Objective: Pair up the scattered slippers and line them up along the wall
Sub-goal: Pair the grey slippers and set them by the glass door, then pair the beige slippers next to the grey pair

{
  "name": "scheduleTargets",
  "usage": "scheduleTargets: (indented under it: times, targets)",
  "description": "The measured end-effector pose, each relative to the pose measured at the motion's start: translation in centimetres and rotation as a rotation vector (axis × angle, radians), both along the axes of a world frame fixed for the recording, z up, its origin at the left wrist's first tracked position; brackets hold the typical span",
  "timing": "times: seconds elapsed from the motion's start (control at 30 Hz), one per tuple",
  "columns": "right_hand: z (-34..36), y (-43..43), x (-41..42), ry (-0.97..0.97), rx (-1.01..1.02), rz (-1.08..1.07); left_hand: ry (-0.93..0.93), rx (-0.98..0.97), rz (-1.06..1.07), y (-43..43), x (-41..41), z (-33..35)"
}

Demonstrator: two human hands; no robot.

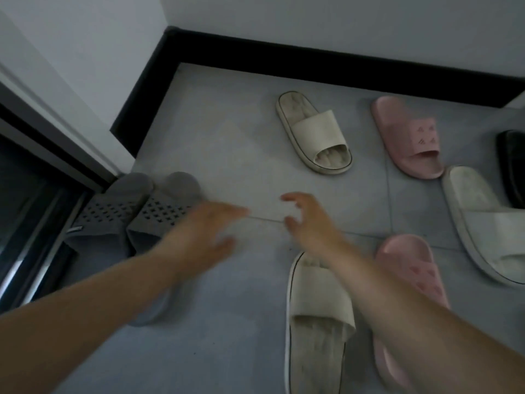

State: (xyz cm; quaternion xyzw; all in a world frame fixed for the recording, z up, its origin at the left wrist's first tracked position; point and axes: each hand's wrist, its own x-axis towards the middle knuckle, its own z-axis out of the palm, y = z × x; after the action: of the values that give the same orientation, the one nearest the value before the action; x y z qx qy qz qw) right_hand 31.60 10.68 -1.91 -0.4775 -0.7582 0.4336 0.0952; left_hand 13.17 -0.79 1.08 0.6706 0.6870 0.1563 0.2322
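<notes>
I see both forearms bare, no sleeves in view. My left hand point(207, 231) and right hand point(309, 223) are blurred, fingers point(289, 198) slender.

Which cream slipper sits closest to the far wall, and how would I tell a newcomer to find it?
Start at the black skirting board along the far wall and drop onto the grey tiles just below it. The cream slipper lies there alone, heel toward the wall, left of a pink slipper. Unlike the other two cream ones, it touches nothing and no arm crosses it.
</notes>
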Motion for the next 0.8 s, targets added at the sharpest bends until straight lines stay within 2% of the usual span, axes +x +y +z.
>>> scheduleTargets:
  times: [0.1,0.2,0.27,0.33,0.43,0.57,0.67,0.8]
  targets:
    - [0.5,6.4,3.5,-0.166,0.056,-0.105,-0.095,-0.255,-0.446,0.7,7.0,-1.7]
    - [1.0,11.6,4.6,-0.329,0.114,-0.049,0.022,-0.358,-0.647,1.6,11.5,-3.4]
    - [1.2,14.0,3.6,-0.351,0.172,0.006,0.065,-0.327,-0.587,2.3,12.6,-4.0]
    - [1.4,15.9,1.7,-0.362,0.212,0.083,0.024,-0.333,-0.466,2.6,12.3,-4.2]
    - [1.3,18.4,-1.8,-0.513,0.336,0.280,-0.001,-0.324,-0.373,2.0,11.0,-4.4]
    - [1.3,19.7,-4.5,-0.605,0.290,0.333,0.020,-0.345,-0.338,1.5,10.9,-4.3]
    - [1.0,18.7,-4.2,-0.672,0.362,0.427,0.045,-0.334,-0.311,1.9,11.0,-4.0]
    - [1.0,15.6,-0.7,-0.628,0.524,0.575,0.116,-0.316,-0.246,0.8,8.5,-3.6]
